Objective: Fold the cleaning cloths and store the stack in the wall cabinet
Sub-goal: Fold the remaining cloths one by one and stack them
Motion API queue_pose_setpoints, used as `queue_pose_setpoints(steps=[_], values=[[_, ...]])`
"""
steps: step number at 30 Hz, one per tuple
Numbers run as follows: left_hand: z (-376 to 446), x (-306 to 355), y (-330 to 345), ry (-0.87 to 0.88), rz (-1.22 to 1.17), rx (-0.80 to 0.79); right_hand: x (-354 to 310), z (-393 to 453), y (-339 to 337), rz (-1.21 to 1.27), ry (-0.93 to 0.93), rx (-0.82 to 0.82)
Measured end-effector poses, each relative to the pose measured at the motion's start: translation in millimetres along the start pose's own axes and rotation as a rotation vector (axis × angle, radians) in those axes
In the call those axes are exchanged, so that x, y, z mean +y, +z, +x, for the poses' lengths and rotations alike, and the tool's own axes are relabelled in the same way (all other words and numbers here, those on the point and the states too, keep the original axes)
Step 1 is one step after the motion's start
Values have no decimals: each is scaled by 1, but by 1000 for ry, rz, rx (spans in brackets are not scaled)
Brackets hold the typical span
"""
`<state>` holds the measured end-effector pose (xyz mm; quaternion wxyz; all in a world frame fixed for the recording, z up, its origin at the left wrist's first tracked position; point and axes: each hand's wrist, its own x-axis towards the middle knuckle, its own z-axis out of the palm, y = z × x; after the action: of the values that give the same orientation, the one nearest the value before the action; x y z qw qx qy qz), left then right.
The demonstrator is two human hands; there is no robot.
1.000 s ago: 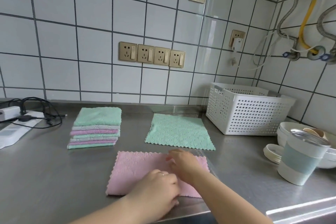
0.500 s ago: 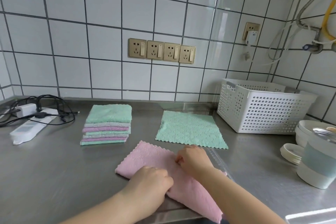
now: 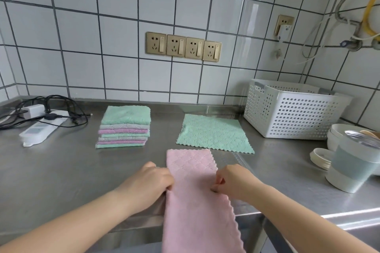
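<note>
Cloth [image 3: 195,195], pink, is pinched at both side edges, left hand [image 3: 150,183] and right hand [image 3: 232,183] curled onto it; it hangs half off the counter [image 3: 61,170]. I judge I'm mid-fold; next, lift the hanging half onto the far half, then add it to the stack [image 3: 124,127].

Pink cloth's [image 3: 195,201] lower end and the cup's [image 3: 353,162] right side, both cut off.

No legible text anywhere.
</note>
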<state>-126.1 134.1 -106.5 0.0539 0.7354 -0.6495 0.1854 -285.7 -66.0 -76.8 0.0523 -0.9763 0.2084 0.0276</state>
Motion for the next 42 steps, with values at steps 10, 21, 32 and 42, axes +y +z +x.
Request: queue_pose_setpoints(steps=[10,21,32,42], values=[[-22,-2,-16,79,-325,-247,32,-52,15,-72,-383,93],[-38,15,-5,83,-248,-116,25,-57,43,162,-402,264],[32,33,-10,-718,-1275,208,2,-8,20,742,263,335],[45,31,8,-726,-984,-53,0,23,18,435,380,125]])
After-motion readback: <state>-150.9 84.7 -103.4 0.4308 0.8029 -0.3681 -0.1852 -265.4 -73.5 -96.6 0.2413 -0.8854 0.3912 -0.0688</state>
